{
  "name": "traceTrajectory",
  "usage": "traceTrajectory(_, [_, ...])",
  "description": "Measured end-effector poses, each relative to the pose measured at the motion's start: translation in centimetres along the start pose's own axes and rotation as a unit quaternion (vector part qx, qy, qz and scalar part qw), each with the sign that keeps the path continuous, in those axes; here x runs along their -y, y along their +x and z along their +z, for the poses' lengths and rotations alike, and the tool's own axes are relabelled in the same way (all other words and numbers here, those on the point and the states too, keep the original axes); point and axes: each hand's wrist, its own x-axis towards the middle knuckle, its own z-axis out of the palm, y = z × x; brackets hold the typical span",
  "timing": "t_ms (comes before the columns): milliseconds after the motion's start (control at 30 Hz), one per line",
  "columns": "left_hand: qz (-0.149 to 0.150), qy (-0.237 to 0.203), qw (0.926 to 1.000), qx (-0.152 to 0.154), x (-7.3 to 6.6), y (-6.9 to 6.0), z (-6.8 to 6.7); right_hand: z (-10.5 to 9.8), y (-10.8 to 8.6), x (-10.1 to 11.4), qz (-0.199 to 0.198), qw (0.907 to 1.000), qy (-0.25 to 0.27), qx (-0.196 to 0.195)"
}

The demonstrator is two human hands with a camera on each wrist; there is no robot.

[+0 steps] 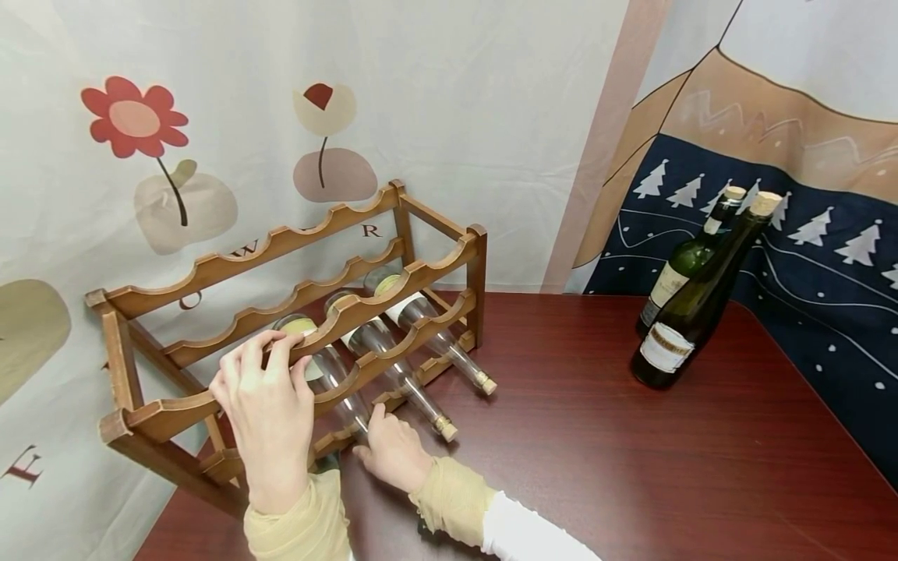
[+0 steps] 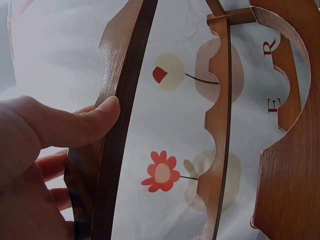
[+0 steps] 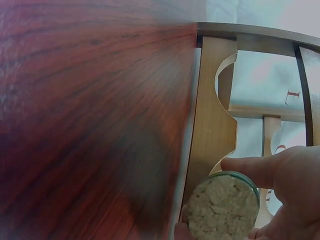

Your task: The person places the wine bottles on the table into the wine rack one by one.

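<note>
A wooden wine rack (image 1: 281,234) with scalloped rails stands on the table. My left hand (image 1: 263,413) grips its top front rail (image 2: 112,130), thumb on one side and fingers on the other. Low at the front, my right hand (image 1: 396,452) holds the neck end of a clear glass bottle (image 1: 337,378) lying in the bottom tier. Its cork (image 3: 222,207) faces the right wrist camera, with thumb and fingers around the glass. Beside it lie two more corked bottles, a middle bottle (image 1: 400,370) and a far-right bottle (image 1: 442,339), necks jutting out past the rack.
Two corked bottles stand at the back right of the table (image 1: 561,436): a green bottle (image 1: 684,265) and, in front, a darker bottle (image 1: 708,288) with a white label. A printed cloth (image 1: 477,117) hangs close behind the rack.
</note>
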Motion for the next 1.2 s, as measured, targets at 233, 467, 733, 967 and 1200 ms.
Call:
traceTrajectory(233, [0.000,0.000,1.0000,0.003,-0.03,0.01,0.03,0.20,0.11,-0.09,0.004,1.0000,0.005,0.002])
traceTrajectory(467, [0.005,0.001,1.0000,0.000,0.00,0.01,0.09,0.16,0.15,-0.14,0.004,1.0000,0.004,0.007])
traceTrajectory(733, [0.006,0.001,1.0000,-0.003,0.04,-0.02,0.09,0.00,0.18,-0.14,0.006,0.9997,0.001,0.024])
traceTrajectory(967, [0.003,-0.001,1.0000,-0.004,0.06,0.00,0.11,-0.13,0.35,-0.35,0.004,0.9993,0.016,0.034])
traceTrajectory(1200, [0.002,0.000,1.0000,-0.002,0.00,-0.03,0.02,-0.37,0.59,-0.55,0.019,0.9966,0.049,0.064])
